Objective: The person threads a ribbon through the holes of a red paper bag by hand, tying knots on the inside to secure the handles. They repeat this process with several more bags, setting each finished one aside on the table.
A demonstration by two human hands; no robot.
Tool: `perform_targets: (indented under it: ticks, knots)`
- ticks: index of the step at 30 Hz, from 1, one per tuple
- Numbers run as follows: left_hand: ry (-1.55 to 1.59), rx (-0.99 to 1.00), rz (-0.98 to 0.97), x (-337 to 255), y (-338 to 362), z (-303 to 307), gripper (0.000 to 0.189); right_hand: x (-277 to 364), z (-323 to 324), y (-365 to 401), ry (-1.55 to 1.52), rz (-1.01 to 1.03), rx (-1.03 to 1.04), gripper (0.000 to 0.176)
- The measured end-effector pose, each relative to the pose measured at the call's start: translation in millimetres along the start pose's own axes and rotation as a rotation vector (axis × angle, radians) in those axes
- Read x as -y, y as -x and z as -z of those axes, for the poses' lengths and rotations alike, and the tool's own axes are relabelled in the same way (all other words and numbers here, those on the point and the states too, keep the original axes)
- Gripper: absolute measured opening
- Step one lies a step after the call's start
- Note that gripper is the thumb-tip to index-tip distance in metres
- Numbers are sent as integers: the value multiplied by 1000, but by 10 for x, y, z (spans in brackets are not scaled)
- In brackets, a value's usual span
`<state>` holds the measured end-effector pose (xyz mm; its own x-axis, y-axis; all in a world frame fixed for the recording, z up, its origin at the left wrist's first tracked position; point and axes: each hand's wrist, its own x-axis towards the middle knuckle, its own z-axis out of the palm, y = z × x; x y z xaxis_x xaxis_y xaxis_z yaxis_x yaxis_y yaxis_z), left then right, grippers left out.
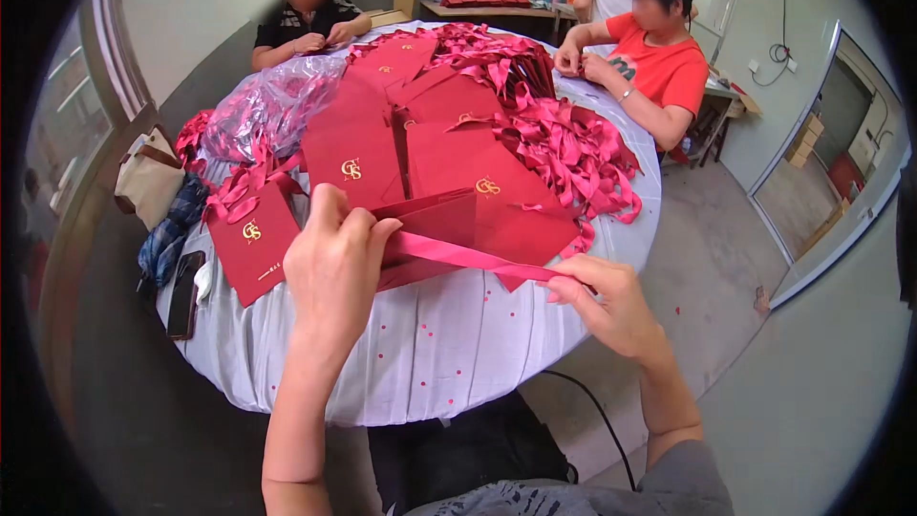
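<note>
Pink ribbon [458,253] runs taut between both hands. Left hand [336,253]: grip clamped on ribbon beside the open red bag [430,229]. Right hand [616,304]: grip pinched on the other stretch, near the counter's [478,354] front edge. Bag sits at the near side of the red bag pile [358,148], gold logos up.

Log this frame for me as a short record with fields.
left hand: fingers pinching a pink ribbon
right hand: fingers pinching it farther along
ribbon: stretched in front of a red bag
surface: round table, white cloth
on table: stacked bags, loose ribbons, plastic bag, phone
people: one in black, one in red, one in white
</note>
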<state>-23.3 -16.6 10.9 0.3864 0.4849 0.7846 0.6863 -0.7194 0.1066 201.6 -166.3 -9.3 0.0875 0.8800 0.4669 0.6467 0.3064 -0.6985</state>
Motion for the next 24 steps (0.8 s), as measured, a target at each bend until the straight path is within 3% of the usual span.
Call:
perform_targets:
  ticks: [3, 4, 7, 10, 12, 14, 16, 18, 19, 21, 24]
  knots:
    - [-3, 15, -135, -25, -96, -8, 15, 85, -29, 11, -237, -154, -156, 9]
    - [26, 65, -143, -21, -117, -26, 5, 67, -30, 8, -239, -126, -174, 9]
    - [173, 148, -262, -19, -186, -56, 25, 79, -112, -22, -385, -101, -295, 9]
    - [250, 350, -250, -32, -260, -114, 23, 117, -172, -79, -573, -8, -382, 9]
    - [277, 360, -252, -14, -293, -188, 21, 114, -167, -96, -633, -20, -339, 10]
    - [399, 431, -136, 1, -318, -232, 18, 69, -233, -207, -506, 214, -377, 11]
    - [448, 380, -122, 13, -326, -242, 17, 164, -327, -312, -608, 239, -330, 15]
    - [496, 326, -112, 36, -340, -212, 16, 324, -443, -399, -1136, 149, -235, 17]
    - [595, 384, 10, 37, -362, -157, 15, 302, -491, -422, -1213, 143, -162, 17]
    - [807, 452, 208, 61, -358, -127, 14, 230, -497, -455, -1095, -38, -31, 14]
    - [1001, 502, 277, 127, -327, -130, 10, 180, -621, -542, -936, -189, 50, 16]
